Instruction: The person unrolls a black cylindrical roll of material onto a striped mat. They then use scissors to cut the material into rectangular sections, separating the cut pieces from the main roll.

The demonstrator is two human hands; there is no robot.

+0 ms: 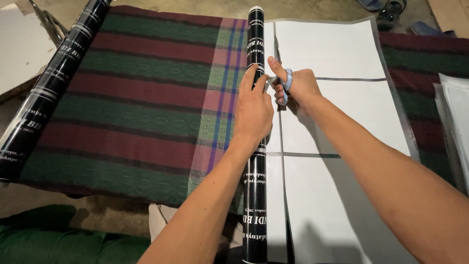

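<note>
My left hand (254,107) presses flat on a long black printed roll (254,195) that lies lengthwise down the middle of a striped cloth. My right hand (299,88) grips scissors with pale blue handles (287,84); the blades point away along a dark line on the large white sheet (342,117), right beside the roll. The sheet is divided by thin dark lines into rectangular panels. The scissor blades are mostly hidden by my hand.
A second black printed roll (49,93) lies diagonally at the left edge of the green and maroon striped cloth (137,102). More white sheets (457,122) are stacked at the right. Sandals (391,12) sit on the floor at the far top right.
</note>
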